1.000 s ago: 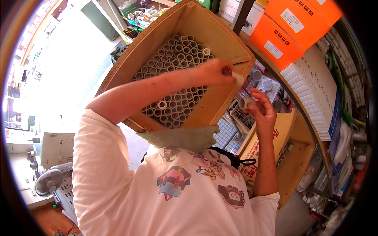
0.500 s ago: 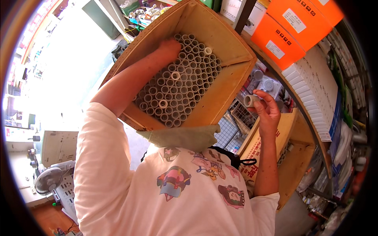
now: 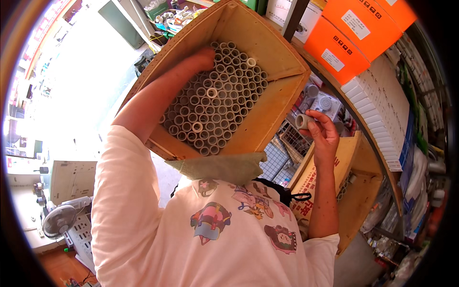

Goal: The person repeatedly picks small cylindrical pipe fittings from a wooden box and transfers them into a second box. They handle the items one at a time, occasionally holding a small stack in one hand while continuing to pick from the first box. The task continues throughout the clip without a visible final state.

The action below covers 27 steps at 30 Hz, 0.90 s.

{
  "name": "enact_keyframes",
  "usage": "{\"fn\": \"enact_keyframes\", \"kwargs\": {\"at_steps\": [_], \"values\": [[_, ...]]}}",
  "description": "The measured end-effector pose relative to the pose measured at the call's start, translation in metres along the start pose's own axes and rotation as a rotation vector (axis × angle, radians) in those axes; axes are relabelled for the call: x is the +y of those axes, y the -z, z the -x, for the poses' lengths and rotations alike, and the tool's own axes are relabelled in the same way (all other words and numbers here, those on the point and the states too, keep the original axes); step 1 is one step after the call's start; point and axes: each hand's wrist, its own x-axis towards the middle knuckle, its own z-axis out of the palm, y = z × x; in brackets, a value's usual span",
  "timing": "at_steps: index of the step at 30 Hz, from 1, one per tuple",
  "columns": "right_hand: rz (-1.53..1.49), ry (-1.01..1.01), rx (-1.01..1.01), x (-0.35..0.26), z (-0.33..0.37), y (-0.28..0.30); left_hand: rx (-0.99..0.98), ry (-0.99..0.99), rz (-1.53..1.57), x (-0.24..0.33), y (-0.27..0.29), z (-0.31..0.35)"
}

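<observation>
A tilted wooden box (image 3: 267, 112) in front of me holds rows of short grey pipe couplings (image 3: 228, 98) standing on end. My left hand (image 3: 203, 59) reaches into its far left part, right at the couplings. Its fingers are hidden and slightly smeared, so I cannot see whether they grip one. Outside the box, to its right, my right hand (image 3: 326, 131) pinches a single grey pipe coupling (image 3: 302, 121) between thumb and fingers, its open end turned left.
Green cloth (image 3: 217, 167) hangs over the box's near edge. A second wooden box (image 3: 368, 191), with a printed cardboard piece (image 3: 306, 198), stands at lower right. Orange cartons (image 3: 337, 48) and white boxes (image 3: 375, 103) fill the right shelf. A fan (image 3: 60, 221) stands at left.
My left hand has shifted slightly left and nearer inside the box. My right hand keeps its coupling, which has turned a little.
</observation>
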Motion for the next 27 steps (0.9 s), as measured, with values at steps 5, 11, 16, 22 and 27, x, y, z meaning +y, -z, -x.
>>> {"fn": "enact_keyframes", "kwargs": {"at_steps": [5,11,16,22,27], "values": [[-0.002,-0.028,0.018,-0.002,0.002,0.002,0.362,-0.411,-0.177,0.095,0.034,0.041],[0.003,-0.041,-0.034,-0.002,0.004,0.001,-0.191,-0.581,0.442,0.197,0.031,0.108],[-0.036,-0.028,-0.126,-0.004,0.004,-0.007,-0.340,-0.563,0.709,0.208,0.007,0.124],[-0.007,0.002,-0.169,-0.003,0.004,-0.008,-0.592,-0.334,0.916,0.211,0.001,0.124],[0.007,0.032,-0.009,-0.004,0.002,-0.003,-0.332,-0.461,0.652,0.187,0.028,0.111]]}}
